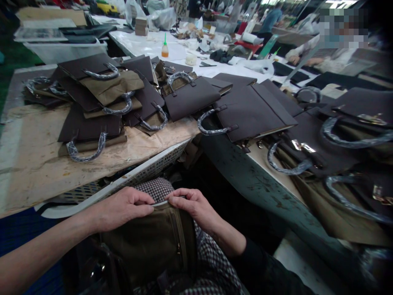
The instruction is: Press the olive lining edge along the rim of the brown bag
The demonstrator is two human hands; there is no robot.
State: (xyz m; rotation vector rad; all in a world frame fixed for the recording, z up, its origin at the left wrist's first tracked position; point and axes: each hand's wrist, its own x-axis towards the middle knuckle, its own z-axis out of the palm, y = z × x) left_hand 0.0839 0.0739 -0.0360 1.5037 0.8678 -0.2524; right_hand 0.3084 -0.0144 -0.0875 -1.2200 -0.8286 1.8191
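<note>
An olive-brown handbag lining (141, 237) with a zipped pocket lies across my lap, over checked cloth. My left hand (124, 207) pinches its upper edge between thumb and fingers. A short way to the right, my right hand (192, 203) grips the same edge, fingertips pressed together. Between the hands runs a pale strip along that edge. The zipper (178, 233) shows below my right hand. Dark bag parts and shiny metal fittings lie at the lower left, partly in shadow.
Dark brown handbag pieces (192, 98) with plastic-wrapped handles cover the worktables. A white perforated basket (147, 164) stands just beyond my lap. More bags (325, 147) overhang the right table's edge. Farther back are a glue bottle (165, 49) and other people.
</note>
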